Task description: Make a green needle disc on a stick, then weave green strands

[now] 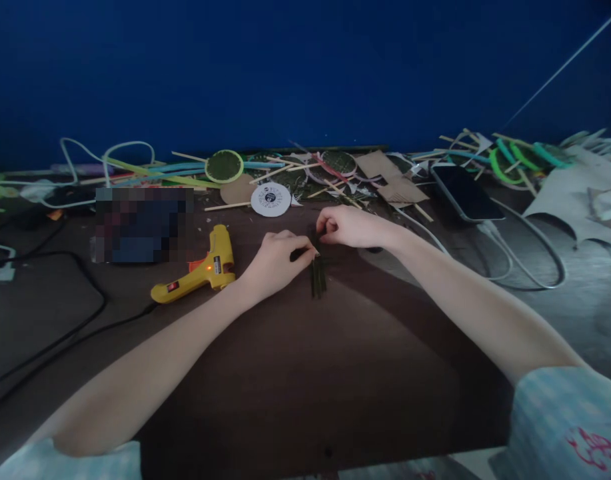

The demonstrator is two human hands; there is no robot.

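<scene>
Several narrow dark green strips (318, 283) lie close together on the dark brown table, running away from me between my hands. My left hand (282, 263) has its thumb and index finger pinched on the strips near their middle. At their far end, my right hand (338, 227) is closed with curled fingers on the strips; its exact grip is partly hidden. A yellow hot glue gun (219, 257) lies left of my left hand, its nozzle end pointing away and a small orange light glowing on it.
Behind my hands are a white printed disc (270, 199), a green-rimmed round piece (224, 167), cardboard scraps (402, 193) and thin sticks. A smartphone (466, 192) with a white cable lies right. Black cords (85, 327) cross the left side. A blue wall (305, 73) stands behind.
</scene>
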